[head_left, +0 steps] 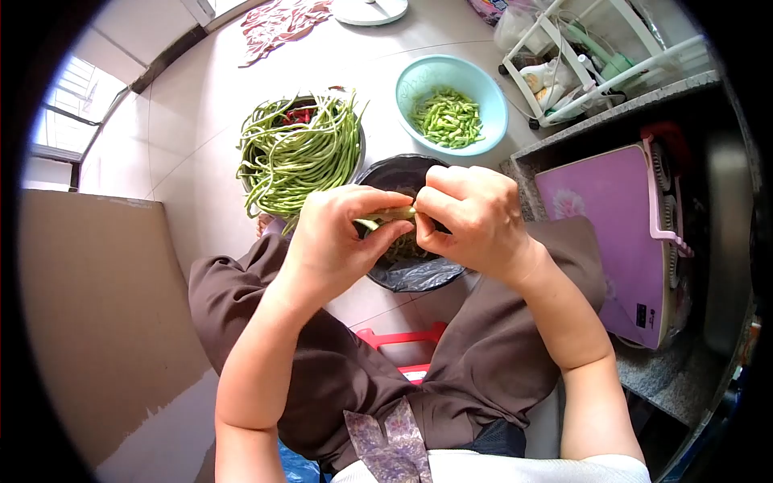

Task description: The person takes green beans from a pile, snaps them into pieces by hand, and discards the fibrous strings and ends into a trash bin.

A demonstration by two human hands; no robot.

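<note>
"Green, that bean (392, 214) between the two hands, isn't it? Which one has it?"

"Both do. The left hand (338, 229) holds it between thumb and fingers, and the right hand (473, 211) pinches the end, though the curled fingers hide exactly where the tips meet."

"And below?"

"A bin (415, 278) lined with black plastic. The hands cover much of its opening, and the scraps inside are too dark to make out well."

"What about that tangle ahead, to the left?"

"Long beans (302, 165), heaped so high that they hide most of their container. Something red (298, 116) shows through near the top; I can't tell what."

"The pale blue basin (494, 97)?"

"Ahead of the right hand, just beyond the bin. Short green pieces (448, 118) lie in it."

"Something red sits between the knees, too."

"A red plastic frame (386, 337), partly hidden by the brown trousers (515, 338). I can't tell what it belongs to."

"And at the far edge?"

"A round white object (366, 11), cut off at the top, beside a crumpled patterned cloth (278, 30) on the floor (189, 105)."
</note>
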